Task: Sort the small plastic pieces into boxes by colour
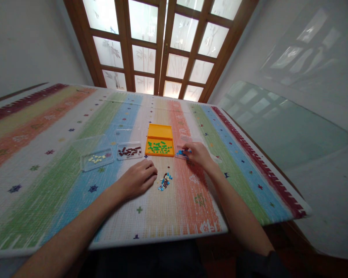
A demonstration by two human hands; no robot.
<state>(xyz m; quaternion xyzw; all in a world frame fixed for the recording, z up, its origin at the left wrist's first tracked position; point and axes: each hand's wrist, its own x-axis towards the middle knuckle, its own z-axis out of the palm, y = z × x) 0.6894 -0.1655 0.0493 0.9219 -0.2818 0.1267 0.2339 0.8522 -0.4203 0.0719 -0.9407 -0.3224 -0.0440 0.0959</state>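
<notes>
My right hand [197, 154] reaches into a small clear box [179, 156] of blue toy bricks [181, 152]. Its thumb and fingers are pinched together over them; whatever lies between the tips is hidden. My left hand [139, 177] rests on the tablecloth with loosely bent fingers slightly apart, and no held thing shows. Just right of its fingertips lies a small pile of mixed blue, brown and cream bricks [165, 182]. One brown brick [168, 167] sits apart, above the pile.
An open orange case [160, 131] holds green bricks [159, 147]. To its left stand a clear box of brown bricks [129, 151] and another of cream bricks [96, 158]. A striped cloth [104, 216] covers the table; wooden glazed doors [159, 46] rise behind.
</notes>
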